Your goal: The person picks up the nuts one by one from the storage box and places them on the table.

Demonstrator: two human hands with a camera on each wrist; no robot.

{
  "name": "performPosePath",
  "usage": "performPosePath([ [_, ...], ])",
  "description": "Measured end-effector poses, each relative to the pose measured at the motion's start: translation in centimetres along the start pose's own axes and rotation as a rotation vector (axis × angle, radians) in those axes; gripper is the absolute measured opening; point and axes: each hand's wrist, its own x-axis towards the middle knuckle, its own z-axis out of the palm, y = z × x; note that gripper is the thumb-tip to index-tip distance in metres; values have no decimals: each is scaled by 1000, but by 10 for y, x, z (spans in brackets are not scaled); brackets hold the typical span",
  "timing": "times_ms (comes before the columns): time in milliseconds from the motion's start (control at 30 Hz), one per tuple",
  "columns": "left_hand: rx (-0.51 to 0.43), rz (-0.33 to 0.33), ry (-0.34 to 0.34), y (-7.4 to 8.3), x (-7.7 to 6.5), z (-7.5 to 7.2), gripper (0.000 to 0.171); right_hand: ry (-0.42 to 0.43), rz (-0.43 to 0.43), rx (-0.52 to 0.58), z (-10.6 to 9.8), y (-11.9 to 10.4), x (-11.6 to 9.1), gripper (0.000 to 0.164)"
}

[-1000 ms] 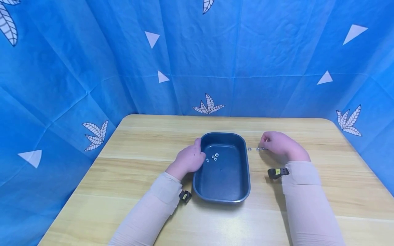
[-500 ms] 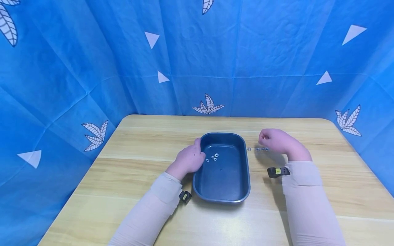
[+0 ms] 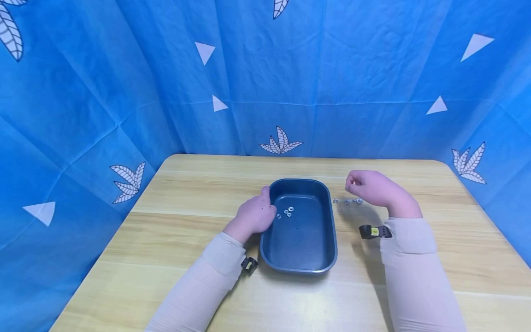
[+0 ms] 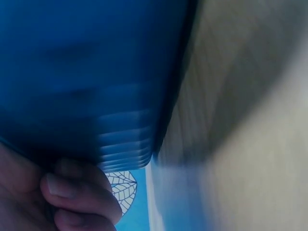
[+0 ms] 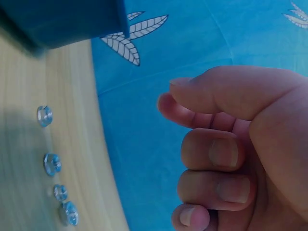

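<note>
My left hand [image 3: 256,213] grips the left rim of a dark blue rectangular tray [image 3: 298,246]; in the left wrist view its curled fingers [image 4: 82,192] lie by the tray's outer wall. Inside the tray sit several small metal nuts [image 3: 289,209]. To its right, more metal nuts [image 3: 346,201] form a short row on the table, the two at the right end close together. Above and behind that row hovers my right hand [image 3: 375,188]. Its fingers are curled, with thumb and index tips close together, and nothing shows between them in the right wrist view.
The pale wooden table [image 3: 199,193] extends around the tray on every side. A blue curtain [image 3: 265,78] with white leaf and triangle prints hangs behind it and along both sides. Each wrist carries a black strap with a camera [image 3: 374,232].
My right hand has risen off the nuts on the table and drifted slightly left and back, uncovering the right end of the row. My left hand and the tray have stayed in place.
</note>
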Motion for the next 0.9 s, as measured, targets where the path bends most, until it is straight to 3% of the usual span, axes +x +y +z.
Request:
performPosePath([
  [333,-15,-23,-20,1,-2,0,68,17,-43,-20,-7,-21,-4,13],
  [900,15,1,-11,1,1,3,68,19,-68,-22,-16,-61,-16,11],
])
